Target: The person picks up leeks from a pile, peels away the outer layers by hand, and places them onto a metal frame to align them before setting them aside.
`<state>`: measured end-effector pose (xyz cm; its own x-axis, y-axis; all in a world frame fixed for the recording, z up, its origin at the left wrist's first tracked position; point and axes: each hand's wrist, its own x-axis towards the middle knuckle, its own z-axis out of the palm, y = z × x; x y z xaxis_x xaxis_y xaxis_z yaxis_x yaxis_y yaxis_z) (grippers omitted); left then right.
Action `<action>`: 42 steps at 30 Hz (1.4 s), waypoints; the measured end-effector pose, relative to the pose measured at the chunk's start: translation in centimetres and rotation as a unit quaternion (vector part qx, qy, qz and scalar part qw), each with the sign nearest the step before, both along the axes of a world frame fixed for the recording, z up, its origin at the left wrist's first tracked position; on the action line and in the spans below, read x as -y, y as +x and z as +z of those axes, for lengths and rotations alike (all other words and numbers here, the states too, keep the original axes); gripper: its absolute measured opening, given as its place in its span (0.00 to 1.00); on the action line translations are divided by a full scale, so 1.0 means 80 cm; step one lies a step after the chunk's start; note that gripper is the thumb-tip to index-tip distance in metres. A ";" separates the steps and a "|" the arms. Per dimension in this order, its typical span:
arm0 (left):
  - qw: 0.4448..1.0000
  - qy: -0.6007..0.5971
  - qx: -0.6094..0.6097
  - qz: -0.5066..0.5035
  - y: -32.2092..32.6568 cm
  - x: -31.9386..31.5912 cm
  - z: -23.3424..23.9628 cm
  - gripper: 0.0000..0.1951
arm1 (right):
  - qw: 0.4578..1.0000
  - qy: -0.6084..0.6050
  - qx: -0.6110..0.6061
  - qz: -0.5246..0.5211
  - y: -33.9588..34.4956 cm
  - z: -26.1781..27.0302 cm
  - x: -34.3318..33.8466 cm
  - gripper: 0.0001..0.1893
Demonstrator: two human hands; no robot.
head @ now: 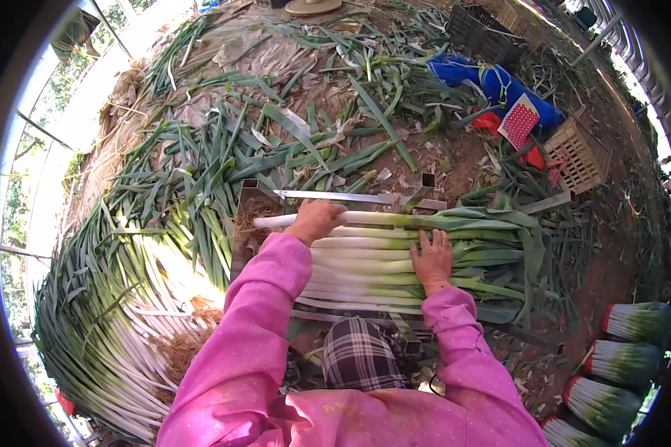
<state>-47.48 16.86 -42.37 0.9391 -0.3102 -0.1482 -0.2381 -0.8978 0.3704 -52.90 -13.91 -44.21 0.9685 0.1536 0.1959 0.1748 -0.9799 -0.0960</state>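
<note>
A row of large Welsh onions (363,265) lies side by side on a metal frame (327,195) in front of me, white stalks to the left and green leaves to the right. My left hand (315,220) is closed around the white stalk of the farthest onion (369,218), whose roots point left. My right hand (433,258) lies flat on the row, its fingers spread where white turns to green. The undersides of both hands are hidden.
A big pile of untrimmed onions (112,335) lies to the left. Cut green leaves (291,139) litter the ground beyond the frame. To the right are a plastic crate (576,156), a blue sack (514,95) and several taped bundles (620,357). A dark crate (483,36) stands farther back.
</note>
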 end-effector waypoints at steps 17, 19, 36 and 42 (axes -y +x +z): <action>0.994 -0.007 -0.106 0.037 0.006 0.014 -0.044 0.25 | 0.999 0.018 0.011 0.029 0.003 0.008 0.004 0.22; 0.993 -0.016 -0.106 0.043 -0.009 0.010 -0.049 0.25 | 0.998 0.022 -0.045 0.043 0.009 0.016 0.008 0.23; 0.977 0.015 -0.160 0.144 -0.037 -0.040 -0.040 0.33 | 0.978 -0.086 -0.188 0.009 0.045 0.027 0.010 0.28; 0.974 0.005 -0.102 0.200 -0.069 -0.045 -0.018 0.35 | 0.973 -0.111 -0.204 -0.001 0.048 0.026 0.011 0.30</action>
<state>-53.04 20.46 -43.82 0.9352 0.0777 -0.3454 0.2096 -0.9078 0.3632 -49.05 -14.82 -42.12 0.9590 0.1459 -0.2430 0.1643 -0.9847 0.0572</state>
